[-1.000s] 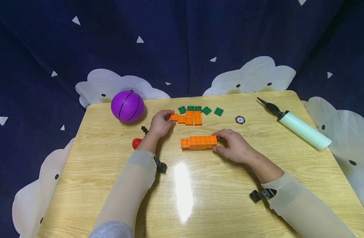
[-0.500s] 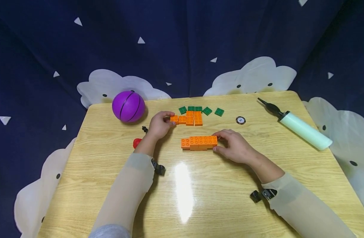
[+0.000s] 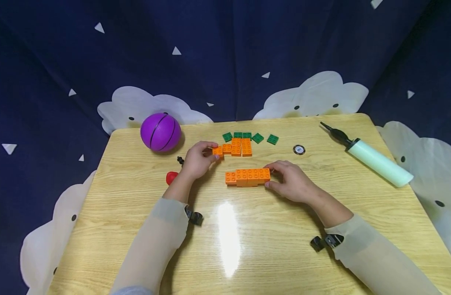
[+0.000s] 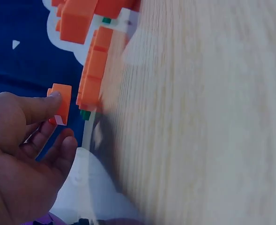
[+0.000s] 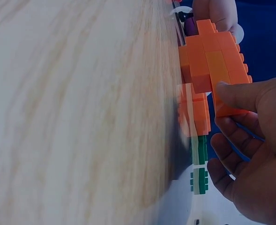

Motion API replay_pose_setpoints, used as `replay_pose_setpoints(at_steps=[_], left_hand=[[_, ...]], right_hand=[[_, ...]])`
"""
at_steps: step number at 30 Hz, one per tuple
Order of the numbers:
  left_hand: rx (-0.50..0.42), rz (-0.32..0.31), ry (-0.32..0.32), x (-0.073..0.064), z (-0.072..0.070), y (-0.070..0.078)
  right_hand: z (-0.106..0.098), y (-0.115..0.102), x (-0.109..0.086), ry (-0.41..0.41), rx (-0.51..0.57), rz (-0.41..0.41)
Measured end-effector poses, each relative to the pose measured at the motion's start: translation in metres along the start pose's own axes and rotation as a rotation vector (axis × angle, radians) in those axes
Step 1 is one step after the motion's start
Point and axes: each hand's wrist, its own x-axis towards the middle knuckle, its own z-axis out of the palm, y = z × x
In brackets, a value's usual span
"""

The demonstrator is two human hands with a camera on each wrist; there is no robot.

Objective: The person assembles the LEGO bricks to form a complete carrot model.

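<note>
My left hand pinches a small orange building brick between thumb and fingers; in the left wrist view the brick is lifted off the table. Just right of it, several orange bricks sit in a row, with a smaller one at the near end. My right hand grips the right end of a long assembly of joined orange bricks, thumb on its near side. That assembly is stepped, with studs up and a lower single brick at its left end.
Several flat green bricks lie behind the orange ones. A purple ball stands at the back left, with a red object and a small black piece near my left arm. A poker chip and a hand pump lie to the right.
My left hand has drawn the small orange brick slightly toward me, away from the row. My right hand and the long assembly stay almost still.
</note>
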Motion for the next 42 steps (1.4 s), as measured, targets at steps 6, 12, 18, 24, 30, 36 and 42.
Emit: replay_pose_setpoints(at_steps=[6, 12, 18, 24, 30, 36, 42], left_hand=[[-0.028, 0.022, -0.01, -0.008, 0.0, 0.005], [-0.022, 0.052, -0.002, -0.017, -0.001, 0.009], [-0.046, 0.091, -0.012, -0.027, -0.003, 0.014], [-0.085, 0.121, -0.039, -0.037, -0.003, 0.017], [-0.094, 0.124, -0.044, -0.046, -0.001, 0.02], [-0.121, 0.09, -0.068, -0.056, 0.002, 0.025], [-0.102, 0.117, -0.095, -0.065, 0.008, 0.024]], right_hand=[[-0.001, 0.0, 0.0, 0.011, -0.008, -0.008], [0.0, -0.001, 0.0, 0.018, -0.005, -0.016], [-0.001, -0.001, 0.0, 0.02, 0.002, -0.017], [-0.001, -0.001, 0.0, 0.026, 0.006, -0.025], [0.0, -0.001, 0.0, 0.025, 0.003, -0.028], [-0.001, -0.001, 0.0, 0.014, 0.0, -0.014], [-0.001, -0.002, 0.0, 0.011, 0.002, -0.007]])
